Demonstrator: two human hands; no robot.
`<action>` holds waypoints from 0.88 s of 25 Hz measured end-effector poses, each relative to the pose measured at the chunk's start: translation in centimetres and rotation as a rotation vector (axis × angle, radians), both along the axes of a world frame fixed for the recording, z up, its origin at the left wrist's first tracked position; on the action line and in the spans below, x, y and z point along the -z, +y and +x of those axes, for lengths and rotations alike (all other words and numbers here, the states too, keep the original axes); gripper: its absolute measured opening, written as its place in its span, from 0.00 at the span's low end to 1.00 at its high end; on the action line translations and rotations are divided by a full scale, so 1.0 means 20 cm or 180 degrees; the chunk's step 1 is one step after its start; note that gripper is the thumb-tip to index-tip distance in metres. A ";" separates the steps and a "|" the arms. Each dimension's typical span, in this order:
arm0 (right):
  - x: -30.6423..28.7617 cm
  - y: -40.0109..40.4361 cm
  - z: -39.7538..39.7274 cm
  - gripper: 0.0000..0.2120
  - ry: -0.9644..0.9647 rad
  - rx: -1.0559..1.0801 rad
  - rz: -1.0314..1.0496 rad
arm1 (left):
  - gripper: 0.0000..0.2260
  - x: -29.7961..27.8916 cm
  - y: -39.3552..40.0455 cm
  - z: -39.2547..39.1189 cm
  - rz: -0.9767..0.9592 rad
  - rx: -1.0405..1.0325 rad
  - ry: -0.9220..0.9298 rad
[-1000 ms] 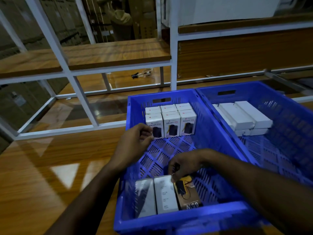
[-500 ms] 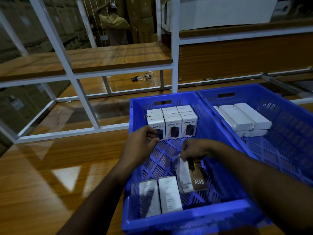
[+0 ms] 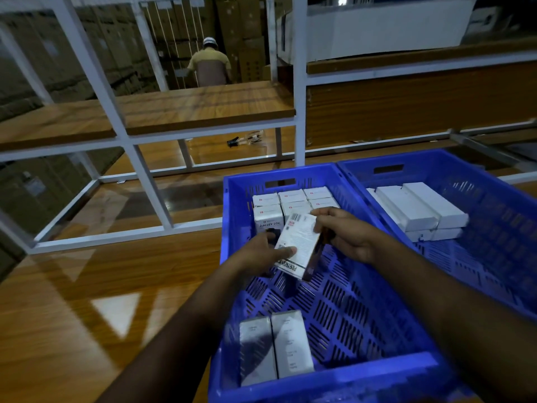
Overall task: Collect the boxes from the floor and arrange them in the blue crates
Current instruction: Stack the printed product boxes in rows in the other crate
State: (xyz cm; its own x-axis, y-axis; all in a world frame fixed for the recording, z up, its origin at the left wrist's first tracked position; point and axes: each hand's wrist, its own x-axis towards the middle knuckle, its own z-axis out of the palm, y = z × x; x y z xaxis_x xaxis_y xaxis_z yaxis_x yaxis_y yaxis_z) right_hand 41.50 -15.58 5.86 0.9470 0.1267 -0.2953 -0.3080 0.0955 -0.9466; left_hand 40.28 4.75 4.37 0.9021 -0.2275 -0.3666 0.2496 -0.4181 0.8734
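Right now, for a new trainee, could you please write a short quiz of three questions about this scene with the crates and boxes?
1. True or false: both hands hold the same box above the left blue crate.
2. How many boxes lie flat at the near end of that crate? A) two B) four C) none
3. Fill in: the stack of plain white boxes sits in the ____ blue crate.

Key:
1. True. The left hand and the right hand both grip it.
2. A: the two flat boxes lie side by side.
3. right
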 end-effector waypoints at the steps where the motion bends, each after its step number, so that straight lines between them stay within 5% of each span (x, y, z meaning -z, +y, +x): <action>1: -0.01 0.00 0.00 0.17 -0.0006 0.0054 0.0157 | 0.29 0.00 0.00 -0.01 -0.0058 0.0065 0.0102; 7: -0.02 0.00 0.00 0.20 -0.0016 -0.0058 0.0300 | 0.26 0.02 0.00 -0.03 -0.0609 0.0220 0.0438; 11: -0.01 0.02 -0.02 0.19 0.0022 -0.0461 -0.0242 | 0.26 0.04 0.02 -0.01 -0.0058 0.0092 -0.0260; 18: -0.02 -0.02 0.01 0.30 0.0600 -0.0689 0.0334 | 0.26 -0.01 0.02 -0.06 0.0290 0.0090 -0.1214; 22: -0.01 -0.04 -0.01 0.15 0.1078 -0.0719 0.0289 | 0.26 0.02 0.01 -0.06 0.0443 0.0368 -0.1644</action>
